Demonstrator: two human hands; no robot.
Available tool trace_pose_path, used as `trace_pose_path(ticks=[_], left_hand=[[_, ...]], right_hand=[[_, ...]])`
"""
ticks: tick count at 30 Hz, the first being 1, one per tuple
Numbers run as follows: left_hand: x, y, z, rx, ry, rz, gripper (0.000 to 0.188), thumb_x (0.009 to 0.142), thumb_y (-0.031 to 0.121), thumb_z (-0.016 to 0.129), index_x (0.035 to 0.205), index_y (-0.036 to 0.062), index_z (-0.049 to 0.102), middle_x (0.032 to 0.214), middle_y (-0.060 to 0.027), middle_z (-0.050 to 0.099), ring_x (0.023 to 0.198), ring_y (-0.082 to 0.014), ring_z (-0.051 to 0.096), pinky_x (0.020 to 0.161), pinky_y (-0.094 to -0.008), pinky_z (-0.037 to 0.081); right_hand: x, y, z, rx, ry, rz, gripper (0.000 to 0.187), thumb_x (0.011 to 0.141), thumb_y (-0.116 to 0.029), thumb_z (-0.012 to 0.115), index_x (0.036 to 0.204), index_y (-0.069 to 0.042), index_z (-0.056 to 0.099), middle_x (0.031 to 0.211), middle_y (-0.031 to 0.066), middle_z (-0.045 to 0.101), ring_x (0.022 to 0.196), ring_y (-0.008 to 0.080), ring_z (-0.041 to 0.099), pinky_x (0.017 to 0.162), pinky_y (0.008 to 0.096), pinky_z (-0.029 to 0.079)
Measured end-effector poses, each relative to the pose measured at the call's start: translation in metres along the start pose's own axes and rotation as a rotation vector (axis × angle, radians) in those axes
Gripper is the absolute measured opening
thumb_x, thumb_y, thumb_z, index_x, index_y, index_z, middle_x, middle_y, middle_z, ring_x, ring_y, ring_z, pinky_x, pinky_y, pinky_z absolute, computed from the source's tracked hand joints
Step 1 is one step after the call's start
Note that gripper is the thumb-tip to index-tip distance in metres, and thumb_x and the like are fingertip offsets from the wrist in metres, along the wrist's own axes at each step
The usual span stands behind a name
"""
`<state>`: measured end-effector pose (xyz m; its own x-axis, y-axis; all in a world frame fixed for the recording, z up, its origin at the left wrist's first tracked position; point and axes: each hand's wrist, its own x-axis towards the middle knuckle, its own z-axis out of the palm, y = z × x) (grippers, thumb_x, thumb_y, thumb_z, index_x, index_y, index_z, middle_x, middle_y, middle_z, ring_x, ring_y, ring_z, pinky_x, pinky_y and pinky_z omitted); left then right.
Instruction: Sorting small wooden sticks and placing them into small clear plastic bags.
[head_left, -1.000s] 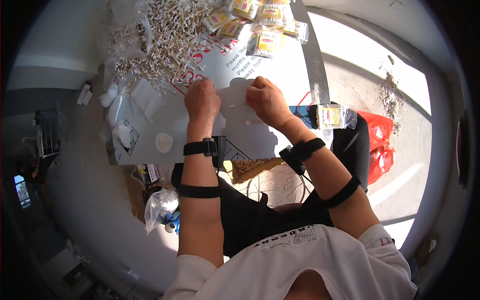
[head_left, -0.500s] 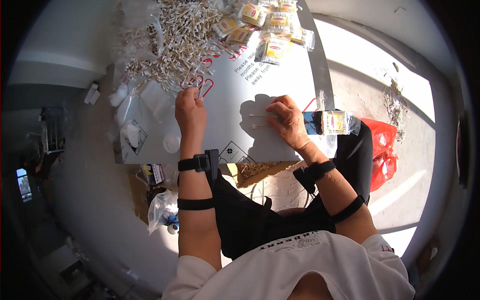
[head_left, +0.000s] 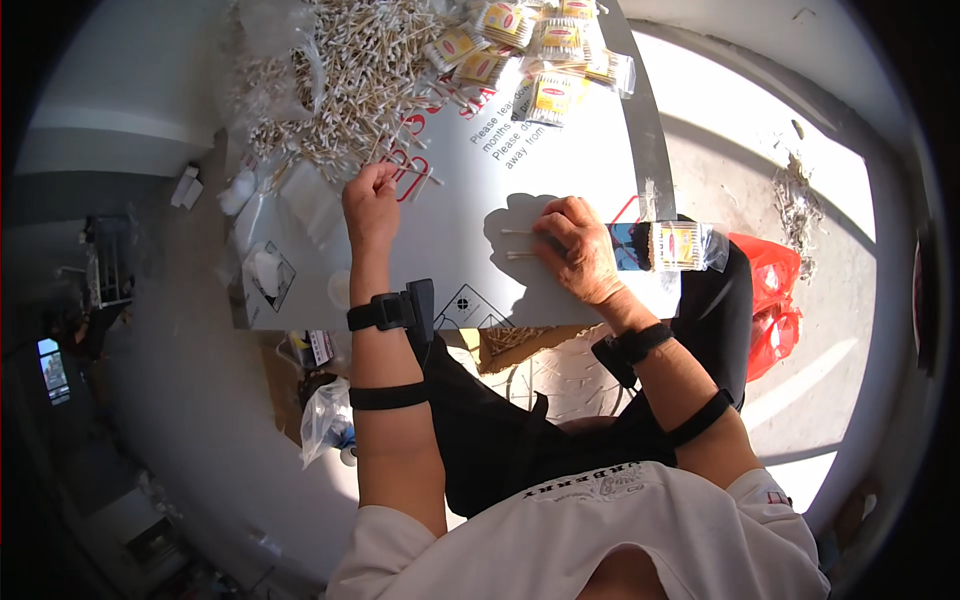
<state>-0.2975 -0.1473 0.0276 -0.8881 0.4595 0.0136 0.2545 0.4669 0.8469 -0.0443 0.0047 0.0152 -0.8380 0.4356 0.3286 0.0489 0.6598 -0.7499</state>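
My left hand (head_left: 370,208) is at the lower edge of a big heap of loose cotton swabs (head_left: 370,75), thumb and fingers pinched together. Whatever is between those fingertips is too small to make out; a few stray swabs (head_left: 425,180) are just right of them. Curled fingers of my right hand (head_left: 582,250) grip cotton swabs (head_left: 517,254), whose white tips stick out to the left above the table. Just right of that hand, a clear packet of swabs (head_left: 677,246) with a yellow label is at the table's right edge, beside a blue printed piece (head_left: 628,246).
Several filled swab packets (head_left: 555,45) are piled at the far side of the silvery printed tabletop (head_left: 455,240). Clear plastic (head_left: 262,270) lies at the left edge. Red bags (head_left: 772,300) are on the floor at right, and a cardboard box (head_left: 510,350) is below the near edge.
My left hand has shifted slightly up and left, toward the heap's edge. My right hand has stayed nearly in place, still gripping its swabs.
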Motion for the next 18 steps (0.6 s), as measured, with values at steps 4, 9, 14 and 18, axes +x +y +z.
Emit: trace_pose_path(ticks=[4, 9, 14, 18], left_hand=[[0.010, 0.006, -0.006, 0.222, -0.134, 0.211, 0.027, 0.077, -0.001, 0.067, 0.103, 0.0038, 0.068, 0.086, -0.0086, 0.062, 0.082, -0.0245, 0.061, 0.076, -0.0351, 0.052], [-0.007, 0.013, 0.010, 0.626, -0.118, 0.567, 0.018, 0.076, 0.004, 0.071, 0.091, 0.0058, 0.063, 0.089, -0.0069, 0.060, 0.093, -0.0286, 0.057, 0.082, -0.0392, 0.048], [-0.069, 0.022, 0.022, 0.605, -0.140, 0.445, 0.014, 0.077, 0.003, 0.067, 0.080, 0.0040, 0.054, 0.086, -0.0100, 0.058, 0.088, -0.0329, 0.055, 0.076, -0.0446, 0.046], [-0.119, 0.028, 0.002, 0.591, -0.425, 0.437, 0.013, 0.077, 0.004, 0.067, 0.076, 0.0035, 0.054, 0.082, -0.0104, 0.057, 0.086, -0.0333, 0.055, 0.072, -0.0449, 0.047]], right_hand=[[0.000, 0.000, 0.001, -0.003, -0.001, 0.002, 0.022, 0.071, -0.006, 0.071, 0.092, -0.005, 0.064, 0.101, 0.0102, 0.056, 0.095, 0.0317, 0.055, 0.084, 0.0420, 0.046], [0.002, -0.001, 0.003, 0.004, 0.011, -0.023, 0.022, 0.071, -0.006, 0.071, 0.091, -0.005, 0.064, 0.100, 0.0101, 0.057, 0.095, 0.0318, 0.055, 0.084, 0.0419, 0.047], [0.002, -0.001, 0.003, 0.003, 0.017, -0.023, 0.021, 0.071, -0.006, 0.071, 0.090, -0.005, 0.064, 0.099, 0.0101, 0.057, 0.094, 0.0320, 0.055, 0.083, 0.0417, 0.047], [0.001, 0.001, 0.001, 0.002, 0.014, -0.016, 0.020, 0.071, -0.006, 0.070, 0.090, -0.005, 0.064, 0.098, 0.0101, 0.057, 0.094, 0.0319, 0.055, 0.083, 0.0415, 0.047]])
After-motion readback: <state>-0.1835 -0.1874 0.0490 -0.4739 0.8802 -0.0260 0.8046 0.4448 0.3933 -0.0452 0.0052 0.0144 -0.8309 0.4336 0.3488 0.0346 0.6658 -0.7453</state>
